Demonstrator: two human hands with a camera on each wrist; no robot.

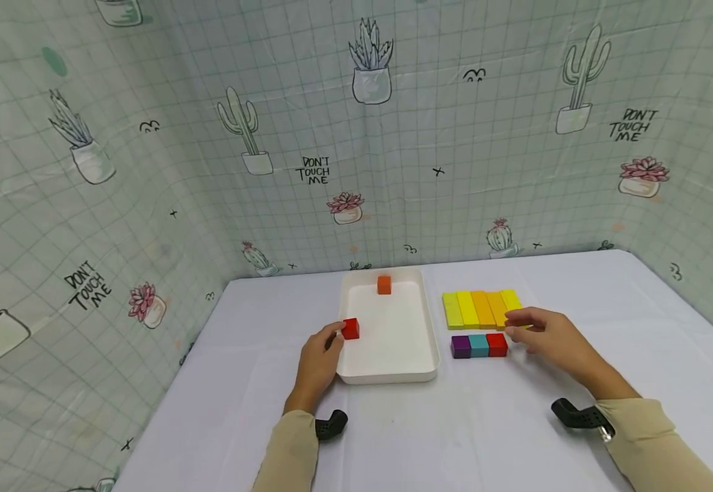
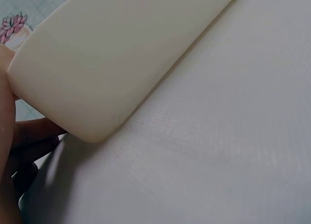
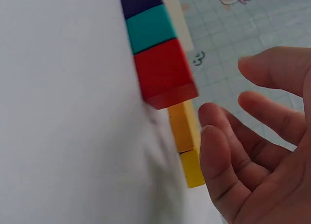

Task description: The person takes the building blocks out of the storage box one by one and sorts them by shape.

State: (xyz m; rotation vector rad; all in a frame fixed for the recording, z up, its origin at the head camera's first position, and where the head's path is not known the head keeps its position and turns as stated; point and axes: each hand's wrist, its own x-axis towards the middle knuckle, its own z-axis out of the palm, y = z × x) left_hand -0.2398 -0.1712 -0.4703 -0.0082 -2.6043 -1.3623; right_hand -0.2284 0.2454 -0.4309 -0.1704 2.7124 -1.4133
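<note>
My left hand (image 1: 318, 359) is at the left wall of a white tray (image 1: 393, 374), its index finger and thumb pinching a small red cube (image 1: 351, 329) just inside the rim. In the left wrist view the tray's corner (image 2: 92, 88) hides the cube, and the other fingers (image 2: 39, 131) stay outside the wall. An orange cube (image 1: 383, 285) sits at the tray's far end. My right hand (image 1: 556, 340) hovers with loosely bent fingers, holding nothing. It is right of a row of touching cubes: purple (image 1: 461, 347), teal (image 1: 479, 346) and red (image 1: 497, 345).
Several yellow and orange flat blocks (image 1: 478, 310) lie side by side behind the cube row, right of the tray. A white cloth (image 1: 393, 444) covers the table. A cactus-print cloth (image 1: 430, 137) hangs behind it and at both sides.
</note>
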